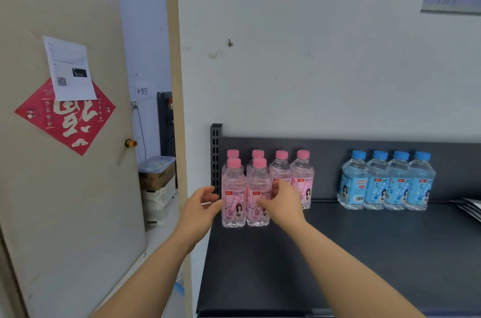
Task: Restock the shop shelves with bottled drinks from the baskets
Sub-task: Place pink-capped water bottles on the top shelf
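Head view: placing is judged in hand, a pink bottle [256,182] gripped on the shelf [364,239] by the right hand [282,203], the left hand [199,205] open beside another; release is needed next.

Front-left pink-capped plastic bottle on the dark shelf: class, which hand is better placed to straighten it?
Probably left. The left hand sits loosely curled right beside the front-left pink-capped clear plastic bottle; the right hand is wrapped round the front-right pink-capped bottle.
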